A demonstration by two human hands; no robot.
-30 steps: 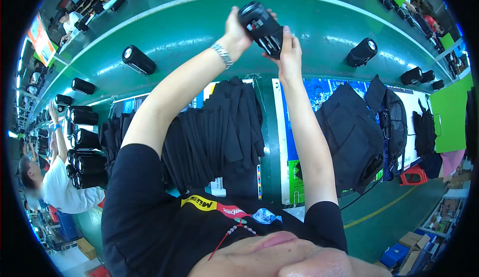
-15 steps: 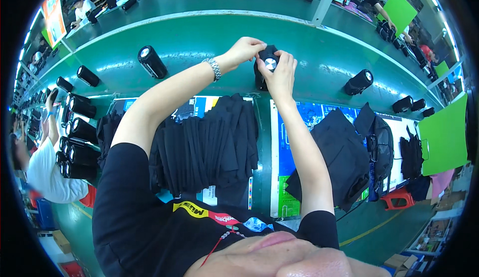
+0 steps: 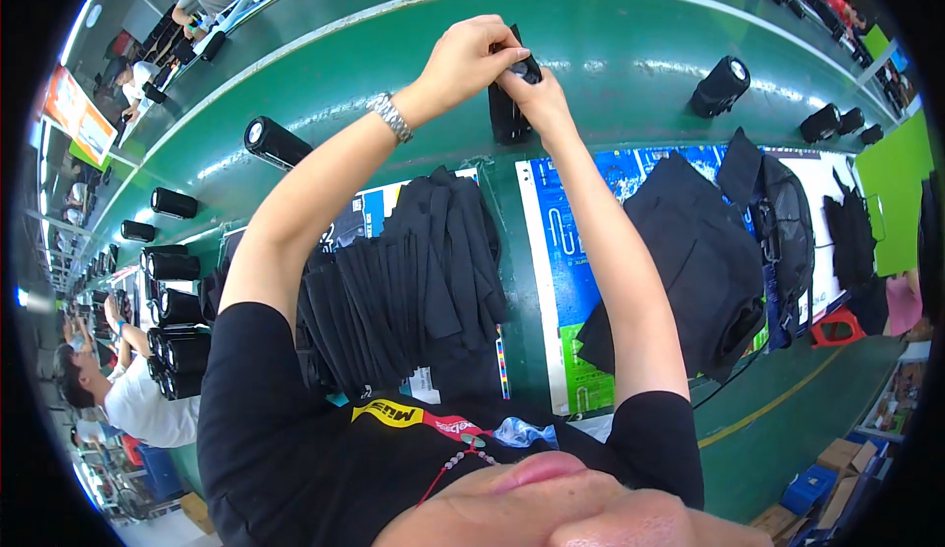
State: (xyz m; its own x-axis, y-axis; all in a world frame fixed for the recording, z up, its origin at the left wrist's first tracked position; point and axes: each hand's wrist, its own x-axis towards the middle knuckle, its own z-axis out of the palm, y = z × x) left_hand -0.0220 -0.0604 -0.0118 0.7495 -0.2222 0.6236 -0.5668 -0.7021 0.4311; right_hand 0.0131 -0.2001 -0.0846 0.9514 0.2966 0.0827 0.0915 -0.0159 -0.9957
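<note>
At upper centre, the right hand grasps a black cylindrical speaker.
The left hand curls at its top, hold unclear; keeping the body steady should help.

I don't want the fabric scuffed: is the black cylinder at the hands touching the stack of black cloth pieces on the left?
Apart. The head view shows green bench between the black cylinder and the stack of black cloth pieces.
</note>
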